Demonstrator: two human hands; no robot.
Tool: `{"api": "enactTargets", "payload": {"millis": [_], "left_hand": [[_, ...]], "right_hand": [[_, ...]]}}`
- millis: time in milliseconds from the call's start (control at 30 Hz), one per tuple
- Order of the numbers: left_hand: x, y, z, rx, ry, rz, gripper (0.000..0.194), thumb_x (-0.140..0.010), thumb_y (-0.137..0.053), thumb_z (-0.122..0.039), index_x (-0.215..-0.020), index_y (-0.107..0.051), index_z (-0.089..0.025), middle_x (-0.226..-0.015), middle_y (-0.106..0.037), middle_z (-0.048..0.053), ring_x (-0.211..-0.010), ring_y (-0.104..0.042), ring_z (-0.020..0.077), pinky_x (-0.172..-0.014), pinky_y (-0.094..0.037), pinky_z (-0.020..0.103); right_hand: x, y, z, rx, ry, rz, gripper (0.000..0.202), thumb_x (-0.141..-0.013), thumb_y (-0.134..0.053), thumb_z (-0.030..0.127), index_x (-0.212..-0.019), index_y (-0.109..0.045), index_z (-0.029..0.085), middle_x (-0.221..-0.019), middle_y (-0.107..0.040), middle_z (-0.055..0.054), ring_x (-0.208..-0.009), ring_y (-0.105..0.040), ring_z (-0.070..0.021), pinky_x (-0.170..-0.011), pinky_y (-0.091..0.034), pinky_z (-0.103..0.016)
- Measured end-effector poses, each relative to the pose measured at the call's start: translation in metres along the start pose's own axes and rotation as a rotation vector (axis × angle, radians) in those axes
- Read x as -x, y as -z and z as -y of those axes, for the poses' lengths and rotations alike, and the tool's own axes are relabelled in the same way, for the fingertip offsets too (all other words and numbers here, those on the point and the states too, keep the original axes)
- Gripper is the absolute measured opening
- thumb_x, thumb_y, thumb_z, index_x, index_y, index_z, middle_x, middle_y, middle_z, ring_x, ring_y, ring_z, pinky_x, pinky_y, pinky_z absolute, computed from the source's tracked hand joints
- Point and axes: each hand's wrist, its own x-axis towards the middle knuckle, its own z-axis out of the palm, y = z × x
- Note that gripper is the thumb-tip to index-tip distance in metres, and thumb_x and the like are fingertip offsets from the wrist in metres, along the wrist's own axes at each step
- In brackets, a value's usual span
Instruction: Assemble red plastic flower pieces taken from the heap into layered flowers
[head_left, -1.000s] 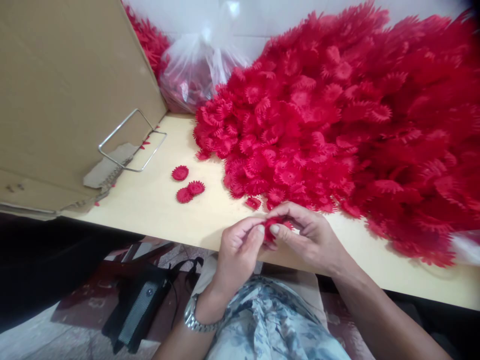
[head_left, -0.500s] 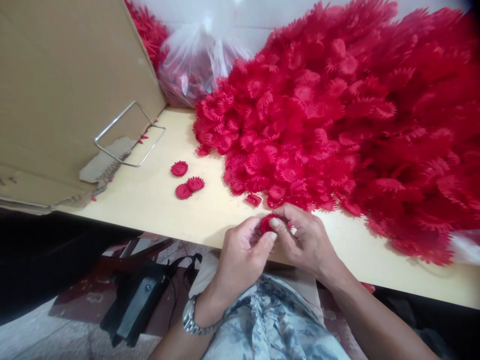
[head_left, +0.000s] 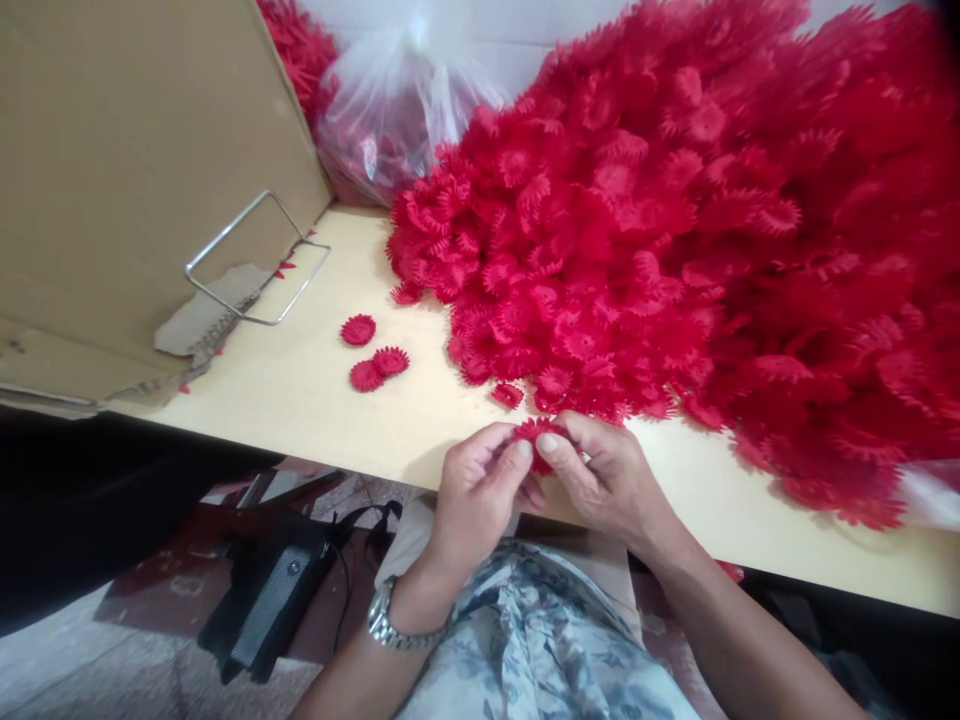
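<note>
Between my hands, over the table's front edge, is a red flower-shaped piece [head_left: 537,432] with a toothed rim. My left hand [head_left: 480,490] pinches its left side with thumb and fingers; a metal watch is on that wrist. On the other side, my right hand [head_left: 607,475] grips the piece, its thumb pressed on the front face. Just behind them a small red piece [head_left: 508,395] lies at the foot of a large heap of red flower pieces [head_left: 585,270]. To the left, a single red piece [head_left: 358,330] and two overlapping red pieces [head_left: 379,369] rest on the table.
A cardboard box [head_left: 150,150] stands at the left of the pale table [head_left: 300,410], with a bent wire frame [head_left: 225,240] against it. A clear plastic bag [head_left: 397,120] of red pieces sits at the back. Below the table is a black device [head_left: 270,600].
My left thumb has shifted up onto the red piece, and the piece now faces me more fully, its toothed rim showing above my thumbs. My right hand keeps its grip.
</note>
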Motion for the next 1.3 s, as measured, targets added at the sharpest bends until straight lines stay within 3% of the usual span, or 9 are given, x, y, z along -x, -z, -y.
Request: {"api": "enactTargets", "payload": {"millis": [133,300,400,633,800,933,1300], "left_hand": [[-0.003,0.000,0.001,-0.127,-0.035,-0.068,0.016,-0.083,-0.053,-0.030,-0.079,-0.059,-0.015,-0.047,-0.054,-0.004,-0.042,-0.052,0.0099,-0.044,-0.045,0.020],[-0.003,-0.004,0.000,-0.321,-0.104,-0.085,0.021,-0.085,-0.050,-0.029,-0.067,-0.053,-0.017,-0.053,-0.049,-0.006,-0.047,-0.047,0.0068,-0.047,-0.039,0.016],[-0.001,-0.007,-0.002,-0.320,-0.088,-0.044,0.022,-0.087,-0.046,-0.031,-0.070,-0.053,-0.018,-0.052,-0.048,-0.005,-0.047,-0.048,0.0083,-0.047,-0.041,0.018],[0.000,-0.008,-0.002,-0.449,-0.179,-0.069,0.021,-0.088,-0.044,-0.030,-0.073,-0.054,-0.019,-0.052,-0.048,-0.004,-0.049,-0.046,0.0098,-0.050,-0.039,0.019],[-0.003,-0.008,-0.004,-0.398,-0.201,-0.102,0.020,-0.086,-0.044,-0.023,-0.067,-0.050,-0.019,-0.055,-0.045,-0.005,-0.049,-0.045,0.0085,-0.049,-0.037,0.018],[-0.001,-0.010,-0.006,-0.345,-0.153,-0.034,0.021,-0.087,-0.043,-0.028,-0.069,-0.049,-0.019,-0.053,-0.045,-0.005,-0.043,-0.045,0.0077,-0.044,-0.037,0.018],[-0.002,-0.012,-0.005,-0.394,-0.186,-0.100,0.021,-0.086,-0.045,-0.025,-0.066,-0.049,-0.019,-0.050,-0.044,-0.006,-0.042,-0.044,0.0072,-0.043,-0.036,0.018]], "right_hand": [[-0.001,0.003,-0.004,0.093,0.077,-0.044,0.031,-0.092,-0.044,0.029,-0.063,-0.045,0.018,-0.053,-0.046,0.004,-0.048,-0.043,-0.0077,-0.047,-0.032,-0.019],[-0.007,0.000,-0.004,0.366,0.333,-0.148,0.037,-0.092,-0.039,0.022,-0.056,-0.034,0.020,-0.051,-0.037,0.003,-0.048,-0.038,-0.0099,-0.049,-0.028,-0.024],[-0.011,0.002,-0.002,0.404,0.327,-0.153,0.037,-0.093,-0.038,0.022,-0.056,-0.032,0.021,-0.051,-0.036,0.003,-0.047,-0.037,-0.0099,-0.049,-0.027,-0.024],[-0.014,0.006,-0.004,0.442,0.347,-0.176,0.037,-0.094,-0.037,0.023,-0.057,-0.033,0.021,-0.051,-0.037,0.003,-0.049,-0.037,-0.0110,-0.050,-0.027,-0.025],[-0.015,0.002,-0.002,0.409,0.465,-0.146,0.038,-0.095,-0.033,0.024,-0.057,-0.036,0.021,-0.052,-0.042,0.001,-0.052,-0.038,-0.0126,-0.055,-0.030,-0.026],[-0.017,0.007,-0.002,0.451,0.448,-0.168,0.038,-0.095,-0.034,0.022,-0.057,-0.037,0.021,-0.052,-0.041,0.001,-0.053,-0.038,-0.0127,-0.054,-0.029,-0.026],[-0.014,0.007,-0.002,0.491,0.513,-0.162,0.040,-0.095,-0.032,0.024,-0.056,-0.039,0.021,-0.051,-0.044,0.000,-0.053,-0.038,-0.0138,-0.055,-0.030,-0.028]]}}
